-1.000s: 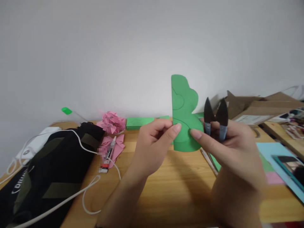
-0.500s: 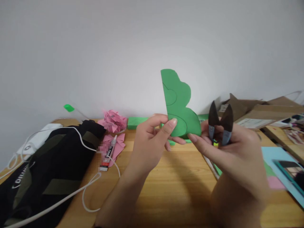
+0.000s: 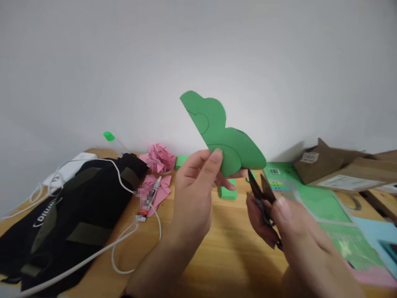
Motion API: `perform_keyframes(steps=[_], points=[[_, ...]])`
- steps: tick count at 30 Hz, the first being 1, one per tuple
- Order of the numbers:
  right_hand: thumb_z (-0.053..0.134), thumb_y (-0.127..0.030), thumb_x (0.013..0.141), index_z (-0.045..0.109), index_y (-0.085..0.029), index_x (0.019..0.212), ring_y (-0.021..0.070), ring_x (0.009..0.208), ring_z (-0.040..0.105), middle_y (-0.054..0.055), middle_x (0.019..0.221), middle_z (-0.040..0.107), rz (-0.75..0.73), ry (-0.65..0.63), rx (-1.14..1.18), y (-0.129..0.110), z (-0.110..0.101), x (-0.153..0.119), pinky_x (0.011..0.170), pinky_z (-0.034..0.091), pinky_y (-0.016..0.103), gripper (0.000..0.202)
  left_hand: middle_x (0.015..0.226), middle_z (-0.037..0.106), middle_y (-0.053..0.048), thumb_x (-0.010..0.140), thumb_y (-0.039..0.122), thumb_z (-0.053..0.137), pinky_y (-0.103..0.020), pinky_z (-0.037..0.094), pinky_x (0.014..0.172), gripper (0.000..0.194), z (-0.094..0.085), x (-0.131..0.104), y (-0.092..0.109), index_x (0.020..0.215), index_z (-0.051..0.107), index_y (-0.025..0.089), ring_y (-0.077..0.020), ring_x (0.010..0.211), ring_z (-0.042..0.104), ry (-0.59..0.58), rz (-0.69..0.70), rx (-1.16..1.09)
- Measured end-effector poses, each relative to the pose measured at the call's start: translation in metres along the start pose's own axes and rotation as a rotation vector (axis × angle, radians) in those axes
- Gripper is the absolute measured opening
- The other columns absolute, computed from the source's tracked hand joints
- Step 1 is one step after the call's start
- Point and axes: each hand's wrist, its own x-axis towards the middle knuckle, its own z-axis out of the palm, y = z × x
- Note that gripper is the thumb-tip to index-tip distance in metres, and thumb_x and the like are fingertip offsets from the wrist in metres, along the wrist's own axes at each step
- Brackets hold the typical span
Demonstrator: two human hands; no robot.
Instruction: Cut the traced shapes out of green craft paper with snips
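Observation:
Pinched between the thumb and fingers of my left hand (image 3: 198, 182) is a folded green paper (image 3: 217, 124) with a scalloped outer edge, a straight slanting edge and curved pencil lines. It is held up above the table, tilted to the left. My right hand (image 3: 288, 223) is wrapped round dark scissors (image 3: 263, 194). Their blades are spread and point up and left, close below the paper's lower right corner.
On the wooden table (image 3: 229, 256) lie a black bag (image 3: 83, 215), a white cable, pink paper flowers (image 3: 159, 158), a glue tube (image 3: 150, 198) and small green papers (image 3: 228, 189). Green packets (image 3: 322, 203) and cardboard (image 3: 344, 167) lie at the right.
The green paper has tilted to the left with my left hand. My right hand has moved off the paper's lower edge and turned the scissors, whose blades now point toward the paper.

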Motion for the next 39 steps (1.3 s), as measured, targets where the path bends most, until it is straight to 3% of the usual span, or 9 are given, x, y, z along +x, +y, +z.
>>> perform_keyframes(steps=[3,7,12,20,26,39], points=[[0.049,-0.06,0.096,0.05,-0.023,0.061,0.0182,0.059,0.044,0.002,0.062,0.049,0.043,-0.012,-0.025,-0.004,0.005,0.003,0.051,0.039,0.029,0.051,0.058,0.061,0.005,0.081,0.041,0.076,-0.018,0.048,0.045,0.028,0.0,-0.001,-0.001,0.073,0.061,0.019,-0.0106,0.052,0.066,0.006,0.005,-0.012],[0.044,-0.058,0.099,0.055,-0.023,0.07,0.0181,0.061,0.046,0.001,0.065,0.049,0.08,-0.079,0.068,-0.007,0.009,0.007,0.053,0.04,0.029,0.047,0.061,0.059,0.005,0.082,0.042,0.075,-0.019,0.051,0.048,0.026,0.0,-0.003,-0.006,0.077,0.062,0.02,-0.0076,0.049,0.059,0.014,0.0,0.014],[0.044,-0.055,0.1,0.056,-0.023,0.076,0.0158,0.058,0.043,-0.001,0.064,0.047,0.101,-0.111,0.218,-0.012,0.011,0.012,0.052,0.038,0.028,0.042,0.069,0.059,0.003,0.089,0.037,0.069,-0.022,0.056,0.059,0.024,0.001,-0.007,-0.01,0.074,0.063,0.02,-0.0092,0.062,0.06,-0.056,0.106,0.056],[0.045,-0.047,0.102,0.065,-0.023,0.09,0.0109,0.049,0.034,-0.005,0.056,0.045,0.066,-0.133,0.46,-0.001,0.013,0.014,0.047,0.028,0.024,0.033,0.071,0.059,0.001,0.092,0.029,0.065,-0.023,0.052,0.059,0.024,0.005,-0.012,-0.008,0.07,0.063,0.019,-0.0098,0.065,0.057,-0.025,0.201,0.144],[0.056,-0.05,0.097,0.064,-0.022,0.083,0.0084,0.044,0.018,-0.008,0.051,0.031,0.117,-0.153,0.644,0.004,0.019,0.018,0.037,0.013,0.021,0.032,0.073,0.06,-0.001,0.092,0.028,0.064,-0.025,0.049,0.06,0.028,0.006,-0.012,-0.007,0.066,0.062,0.018,-0.0112,0.066,0.057,0.03,0.25,0.265],[0.058,-0.051,0.095,0.06,-0.023,0.077,0.0089,0.043,0.017,-0.008,0.051,0.031,0.135,-0.12,0.618,0.004,0.019,0.022,0.035,0.013,0.023,0.034,0.071,0.06,0.0,0.092,0.025,0.063,-0.026,0.049,0.06,0.027,0.006,-0.01,-0.008,0.066,0.061,0.019,-0.0112,0.064,0.057,0.019,0.232,0.228]])
